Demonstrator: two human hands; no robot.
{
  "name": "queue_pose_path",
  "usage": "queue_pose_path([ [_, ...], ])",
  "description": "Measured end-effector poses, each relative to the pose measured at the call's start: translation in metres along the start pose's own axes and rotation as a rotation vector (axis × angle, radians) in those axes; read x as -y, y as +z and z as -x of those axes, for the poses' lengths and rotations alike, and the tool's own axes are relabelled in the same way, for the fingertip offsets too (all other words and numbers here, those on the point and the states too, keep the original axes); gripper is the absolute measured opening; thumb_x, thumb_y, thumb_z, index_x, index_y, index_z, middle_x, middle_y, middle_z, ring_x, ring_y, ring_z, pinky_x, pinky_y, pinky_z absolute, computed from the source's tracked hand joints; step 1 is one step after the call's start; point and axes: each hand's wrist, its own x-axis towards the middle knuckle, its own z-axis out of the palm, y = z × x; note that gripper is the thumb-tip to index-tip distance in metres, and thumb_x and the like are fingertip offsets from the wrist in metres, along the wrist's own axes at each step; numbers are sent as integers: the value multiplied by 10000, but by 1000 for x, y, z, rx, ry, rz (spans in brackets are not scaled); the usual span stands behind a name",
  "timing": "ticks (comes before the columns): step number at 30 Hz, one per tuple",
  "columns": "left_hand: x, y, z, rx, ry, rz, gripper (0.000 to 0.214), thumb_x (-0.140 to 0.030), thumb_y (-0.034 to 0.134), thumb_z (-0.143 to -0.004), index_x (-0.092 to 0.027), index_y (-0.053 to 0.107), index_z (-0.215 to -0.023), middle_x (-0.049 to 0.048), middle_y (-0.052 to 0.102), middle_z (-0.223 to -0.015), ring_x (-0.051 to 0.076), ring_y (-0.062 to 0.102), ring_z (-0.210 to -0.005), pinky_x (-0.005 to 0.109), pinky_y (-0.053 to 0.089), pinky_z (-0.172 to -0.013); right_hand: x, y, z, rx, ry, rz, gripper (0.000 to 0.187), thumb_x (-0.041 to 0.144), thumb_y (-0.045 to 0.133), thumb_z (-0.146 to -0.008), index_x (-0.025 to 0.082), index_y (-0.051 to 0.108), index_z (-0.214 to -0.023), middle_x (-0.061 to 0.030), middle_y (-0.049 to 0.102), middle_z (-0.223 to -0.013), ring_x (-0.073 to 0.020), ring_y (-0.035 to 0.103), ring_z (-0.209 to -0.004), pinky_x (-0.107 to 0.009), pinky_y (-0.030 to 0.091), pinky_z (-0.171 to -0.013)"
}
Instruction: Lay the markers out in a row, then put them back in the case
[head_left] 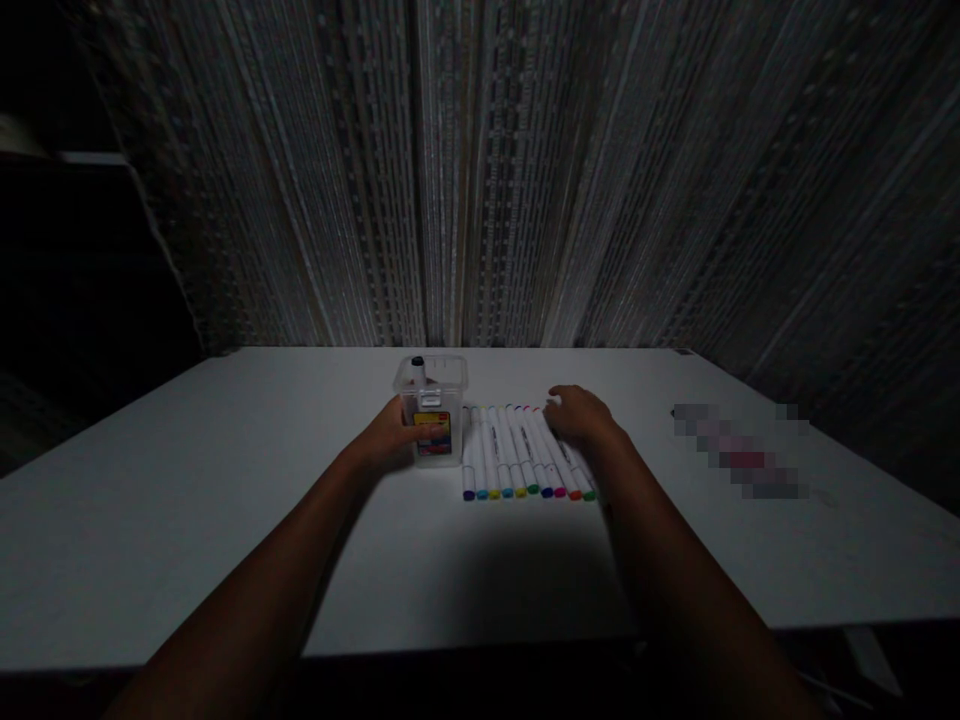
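A clear plastic box (448,445) with a yellow and dark label stands upright on the white table, and my left hand (391,432) is wrapped round its left side, thumb across the label. Inside the box is one white marker (418,374) with a black end showing at the top. To the right of the box, several white markers (491,450) lie side by side in a row, their coloured ends towards me. My right hand (581,412) is at the far end of the rightmost marker (579,478), fingers curled in a pinch on it; the fingertips are partly hidden.
The white table (225,480) runs wide on both sides, with its front edge close to me. On its right part lies a pixelated item (739,455) that I cannot make out. A striped string curtain (465,180) hangs behind the table. The light is dim.
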Motion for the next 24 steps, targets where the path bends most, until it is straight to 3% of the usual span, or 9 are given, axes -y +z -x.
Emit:
queue_pose_path([
  [5, -1, -1, 0, 13, -9, -24, 489, -289, 847, -510, -140, 601, -906, 90, 711, -850, 233, 677, -750, 327, 550, -690, -2, -3, 0, 111, 70, 43, 415, 241, 495, -794, 141, 570, -1190, -149, 599, -1174, -275, 564, -1064, -345, 439, -840],
  [24, -3, 0, 0, 20, 13, -42, 476, -294, 842, -520, -149, 586, -894, 82, 710, -834, 219, 674, -729, 313, 547, -672, 0, 6, -4, 74, 44, 50, 385, 234, 440, -829, 158, 579, -1180, -140, 591, -1195, -283, 558, -1085, -363, 439, -856],
])
